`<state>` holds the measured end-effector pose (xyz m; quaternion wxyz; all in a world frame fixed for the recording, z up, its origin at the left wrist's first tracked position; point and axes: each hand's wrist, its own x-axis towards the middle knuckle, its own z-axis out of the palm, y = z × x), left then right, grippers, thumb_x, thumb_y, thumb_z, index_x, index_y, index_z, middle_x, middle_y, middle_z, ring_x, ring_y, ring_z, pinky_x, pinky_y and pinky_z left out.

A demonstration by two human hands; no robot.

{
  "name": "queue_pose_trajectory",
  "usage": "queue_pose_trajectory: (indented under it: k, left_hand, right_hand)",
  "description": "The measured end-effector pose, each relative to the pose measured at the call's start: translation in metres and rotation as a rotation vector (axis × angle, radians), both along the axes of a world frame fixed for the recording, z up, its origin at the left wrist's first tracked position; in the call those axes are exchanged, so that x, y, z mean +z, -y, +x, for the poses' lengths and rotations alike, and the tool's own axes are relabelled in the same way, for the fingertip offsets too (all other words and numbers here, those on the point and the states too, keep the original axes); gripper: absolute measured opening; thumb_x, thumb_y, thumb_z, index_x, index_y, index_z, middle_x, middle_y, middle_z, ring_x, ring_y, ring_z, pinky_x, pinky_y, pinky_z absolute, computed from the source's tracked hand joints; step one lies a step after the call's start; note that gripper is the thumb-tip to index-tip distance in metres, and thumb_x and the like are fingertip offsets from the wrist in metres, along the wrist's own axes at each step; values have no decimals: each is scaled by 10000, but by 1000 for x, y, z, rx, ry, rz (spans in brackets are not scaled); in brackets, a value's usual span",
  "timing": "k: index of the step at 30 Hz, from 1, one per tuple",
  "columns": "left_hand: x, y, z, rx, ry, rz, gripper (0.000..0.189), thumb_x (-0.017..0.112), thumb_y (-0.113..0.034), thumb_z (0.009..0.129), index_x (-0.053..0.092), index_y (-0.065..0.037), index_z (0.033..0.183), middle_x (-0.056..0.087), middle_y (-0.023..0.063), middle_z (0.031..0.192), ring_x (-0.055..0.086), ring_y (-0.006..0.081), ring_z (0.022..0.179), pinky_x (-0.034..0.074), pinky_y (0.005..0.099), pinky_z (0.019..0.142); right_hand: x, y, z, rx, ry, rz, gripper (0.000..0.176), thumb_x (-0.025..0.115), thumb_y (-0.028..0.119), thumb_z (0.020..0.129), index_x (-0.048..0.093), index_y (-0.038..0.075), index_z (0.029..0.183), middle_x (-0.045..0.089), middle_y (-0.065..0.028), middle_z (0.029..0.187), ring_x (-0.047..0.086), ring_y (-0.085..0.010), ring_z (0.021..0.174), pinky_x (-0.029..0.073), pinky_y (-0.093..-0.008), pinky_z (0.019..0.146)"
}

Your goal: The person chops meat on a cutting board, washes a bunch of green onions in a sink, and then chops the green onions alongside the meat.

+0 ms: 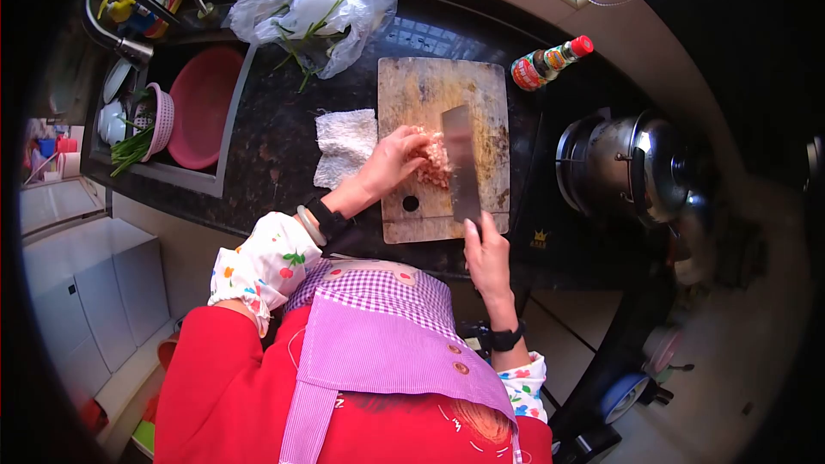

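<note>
A wooden cutting board [404, 86] lies on the dark counter with a heap of chopped pinkish meat [436, 165] on it. At the heap's left edge is my left hand [394, 160], its fingers curled together and pressed on the meat; the fingertips are partly hidden. My right hand [488, 259] is closed around the handle of a cleaver [462, 163]. The wide blade stands over the board, just right of the meat and beside it. A crumpled white cloth [344, 146] lies left of the board, near my left wrist.
A plastic bag [318, 13] with green stalks sits behind the cloth. Right of the board stand a red-capped bottle [552, 64] and a steel pot [632, 163]. The sink at left holds a pink basin [206, 107] and a colander [161, 125] with greens, below a faucet [129, 50].
</note>
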<state>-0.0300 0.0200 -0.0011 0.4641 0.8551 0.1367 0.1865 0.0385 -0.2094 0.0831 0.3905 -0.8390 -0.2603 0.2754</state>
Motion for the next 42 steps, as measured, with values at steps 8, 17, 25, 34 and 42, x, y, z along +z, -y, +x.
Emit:
queue_pose_trajectory:
  k: [8, 17, 25, 34, 42]
  left_hand:
    - [-3, 28, 37, -3, -91, 266, 154, 600, -29, 732, 587, 1, 882, 573, 156, 909, 590, 330, 876, 502, 407, 784]
    - [22, 17, -4, -115, -30, 338, 403, 586, -6, 794, 546, 28, 1193, 605, 175, 1090, 581, 342, 1009, 481, 400, 856]
    - [23, 3, -30, 5, 20, 88, 287, 637, -1, 838, 607, 12, 1123, 640, 170, 1020, 630, 328, 917, 516, 374, 781]
    - [26, 8, -24, 1, 20, -18, 277, 659, -18, 835, 621, 5, 1108, 639, 158, 1016, 643, 286, 879, 524, 329, 698]
    - [23, 11, -28, -12, -59, -91, 295, 668, -44, 847, 624, -11, 1136, 643, 131, 1021, 631, 204, 742, 511, 290, 628]
  right_hand:
    - [-24, -43, 24, 87, 275, -54, 215, 513, 106, 948, 541, 12, 1140, 622, -276, 926, 600, -466, 882, 482, -498, 704]
    - [35, -38, 12, 1, 407, 250, 248, 557, 88, 943, 551, -18, 1167, 632, -254, 895, 665, -389, 848, 513, -395, 700]
    - [0, -48, 18, 76, 208, -45, 179, 520, 108, 959, 530, 1, 1102, 607, -276, 799, 605, -472, 775, 471, -496, 616]
    - [-13, -40, 18, 84, 243, -86, 132, 519, 104, 956, 510, 1, 1039, 598, -289, 733, 603, -477, 741, 449, -519, 574]
    - [-33, -30, 14, 62, 267, -219, 135, 556, 138, 938, 523, 18, 991, 602, -282, 760, 593, -477, 769, 443, -518, 590]
